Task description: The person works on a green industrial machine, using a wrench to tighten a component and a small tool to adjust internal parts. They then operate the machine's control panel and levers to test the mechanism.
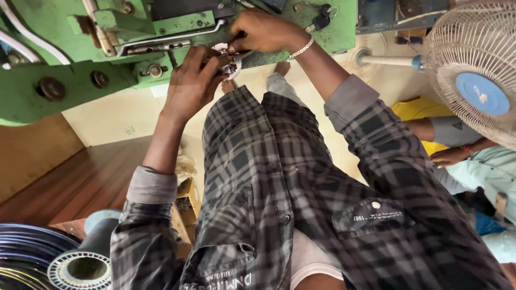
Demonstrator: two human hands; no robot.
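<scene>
Green machine (64,80), large painted metal body with bolts and a steel bar, filled the top left, both hands up against its front edge. Standing fan (475,70) sat at right, another person's hand (449,157) below it. Left hand (193,80) and right hand (263,32) pinched a small silvery-white part (230,59) between them, fingers closed narrow on it, at the machine's lower edge.
</scene>
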